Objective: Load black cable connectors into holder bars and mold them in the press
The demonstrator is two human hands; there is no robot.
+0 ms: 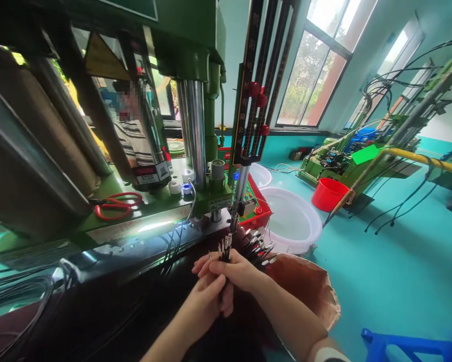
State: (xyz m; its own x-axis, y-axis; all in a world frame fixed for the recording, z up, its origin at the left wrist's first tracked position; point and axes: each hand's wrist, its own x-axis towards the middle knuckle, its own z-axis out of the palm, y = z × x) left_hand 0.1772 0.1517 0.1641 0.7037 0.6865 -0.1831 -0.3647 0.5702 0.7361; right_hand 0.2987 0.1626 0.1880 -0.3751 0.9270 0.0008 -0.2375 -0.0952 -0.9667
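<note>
Both my hands meet low in the middle, in front of a green press machine (195, 60). My right hand (235, 271) is closed round a bunch of thin black cables with metal plug ends (224, 249), tips pointing up. My left hand (205, 301) wraps the same bunch just below it. More plug-ended cables (258, 246) fan out to the right behind my right hand. Black cable strands (173, 246) hang down from the machine bed.
Red-handled scissors (116, 205) lie on the machine table near small tape rolls (180, 187). A person in a striped shirt (137, 143) stands behind the machine. White basins (293, 221), a red bucket (328, 193), a brown bag (308, 286) and another green machine (346, 161) stand on the teal floor.
</note>
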